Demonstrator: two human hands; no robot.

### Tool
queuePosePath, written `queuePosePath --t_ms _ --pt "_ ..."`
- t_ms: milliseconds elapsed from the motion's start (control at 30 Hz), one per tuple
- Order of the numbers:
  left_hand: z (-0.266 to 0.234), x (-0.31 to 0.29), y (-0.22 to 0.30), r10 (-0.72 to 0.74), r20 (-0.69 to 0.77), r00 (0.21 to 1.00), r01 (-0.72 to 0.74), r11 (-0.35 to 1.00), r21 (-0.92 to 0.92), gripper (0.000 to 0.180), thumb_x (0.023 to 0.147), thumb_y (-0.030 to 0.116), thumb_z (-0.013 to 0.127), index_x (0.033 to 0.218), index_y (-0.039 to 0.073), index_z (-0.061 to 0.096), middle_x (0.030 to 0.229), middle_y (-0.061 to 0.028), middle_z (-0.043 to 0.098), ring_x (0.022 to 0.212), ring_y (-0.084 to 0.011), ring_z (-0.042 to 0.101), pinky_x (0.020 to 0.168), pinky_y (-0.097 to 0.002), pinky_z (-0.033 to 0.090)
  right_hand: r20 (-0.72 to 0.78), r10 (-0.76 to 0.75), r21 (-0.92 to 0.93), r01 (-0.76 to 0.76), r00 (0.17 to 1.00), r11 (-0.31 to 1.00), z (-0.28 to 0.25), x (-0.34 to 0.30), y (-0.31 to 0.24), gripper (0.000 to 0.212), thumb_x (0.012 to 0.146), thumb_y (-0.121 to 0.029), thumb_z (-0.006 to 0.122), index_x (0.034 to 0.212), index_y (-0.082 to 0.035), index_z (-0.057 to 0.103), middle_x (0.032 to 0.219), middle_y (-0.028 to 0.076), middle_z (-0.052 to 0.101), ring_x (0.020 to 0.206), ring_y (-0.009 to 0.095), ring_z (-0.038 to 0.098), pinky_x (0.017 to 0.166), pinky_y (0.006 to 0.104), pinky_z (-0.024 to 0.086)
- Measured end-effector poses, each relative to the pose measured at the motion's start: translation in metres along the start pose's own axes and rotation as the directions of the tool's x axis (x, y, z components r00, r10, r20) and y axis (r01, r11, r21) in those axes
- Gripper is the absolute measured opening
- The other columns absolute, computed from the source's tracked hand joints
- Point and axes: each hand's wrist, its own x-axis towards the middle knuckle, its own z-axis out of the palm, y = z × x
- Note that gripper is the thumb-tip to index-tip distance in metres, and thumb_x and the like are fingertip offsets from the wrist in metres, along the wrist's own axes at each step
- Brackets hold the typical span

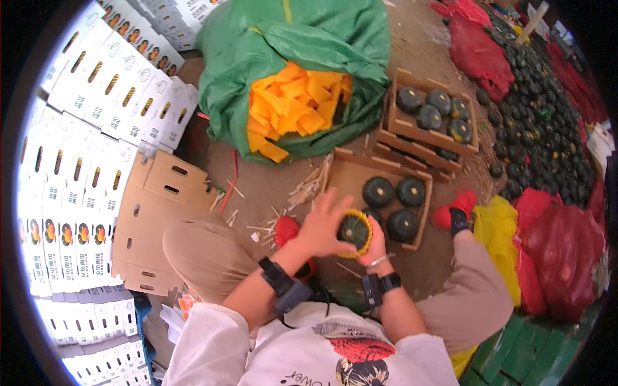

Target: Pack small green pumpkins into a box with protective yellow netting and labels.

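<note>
Dark green squash with a yellow band around its edge [353, 235] at centre of frame, between the two hands. Right hand [375, 249] curled around its right side, gripping it; left hand [324, 226] open, fingers spread, thumb at the squash's near-left edge, contact unclear. Just above and right, an open carton [347, 168] bears further dark squashes [403, 225]. Upper centre: green sack [225, 83] containing orange pieces [293, 103]. White boxes [90, 170] stacked along left of frame.
</note>
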Motion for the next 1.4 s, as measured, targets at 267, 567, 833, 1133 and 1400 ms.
queuePosePath --t_ms 267,567,833,1133,1400 --pt "0.033 0.066 -0.064 -0.032 0.227 0.973 -0.079 0.882 0.464 0.074 0.055 0.035 0.071 0.120 0.015 0.041 0.117 -0.0132 0.040 0.109 -0.0324 0.037 0.089 -0.0410 0.034 0.147 -0.443 -0.979 0.195 0.885 0.064 -0.006 0.033 -0.047 0.030 0.086 -0.014 0.043 0.112 -0.001 0.049 0.109 0.013 0.052 0.087 0.022 0.056 0.064 0.0287 0.050" --pt "-0.079 0.156 -0.112 -0.328 -0.518 0.790 0.366 0.930 -0.031 0.038 0.065 0.028 0.066 0.089 0.002 0.053 0.093 -0.0216 0.052 0.085 -0.0359 0.050 0.074 -0.0415 0.041 0.352 -0.171 -0.731 0.156 0.920 -0.664 0.022 0.048 -0.014 0.062 0.069 -0.025 0.066 0.124 -0.022 0.038 0.125 0.023 0.033 0.108 0.039 0.036 0.090 0.0444 0.033" --pt "-0.158 0.181 -0.193 -0.283 -0.680 0.676 0.282 0.952 -0.116 0.063 0.066 0.009 0.060 0.122 0.002 0.033 0.109 -0.0160 0.051 0.102 -0.0264 0.050 0.087 -0.0311 0.040 0.358 -0.214 -0.721 0.124 0.909 -0.682 0.039 0.038 -0.020 0.067 0.069 -0.028 0.067 0.127 -0.022 0.036 0.128 0.025 0.029 0.115 0.041 0.031 0.092 0.0468 0.029" --pt "-0.065 0.010 0.027 -0.063 0.510 0.858 0.254 0.914 -0.316 0.056 0.065 0.002 0.058 0.118 0.006 0.039 0.105 -0.0067 0.049 0.086 -0.0166 0.051 0.072 -0.0277 0.044 0.218 -0.101 -0.855 0.239 0.971 0.461 0.071 -0.047 -0.040 0.067 0.071 -0.002 0.066 0.127 -0.007 0.029 0.103 0.012 0.054 0.086 0.013 0.055 0.073 0.0258 0.046" --pt "-0.042 0.005 0.025 0.030 0.595 0.803 0.224 0.911 -0.347 0.044 0.077 0.005 0.057 0.118 0.007 0.043 0.085 -0.0045 0.055 0.077 -0.0111 0.052 0.067 -0.0254 0.044 0.217 0.126 -0.773 0.092 0.968 0.628 0.029 -0.073 -0.030 0.029 0.069 -0.003 0.068 0.091 -0.002 0.049 0.084 0.002 0.051 0.068 0.008 0.052 0.059 0.0208 0.045"
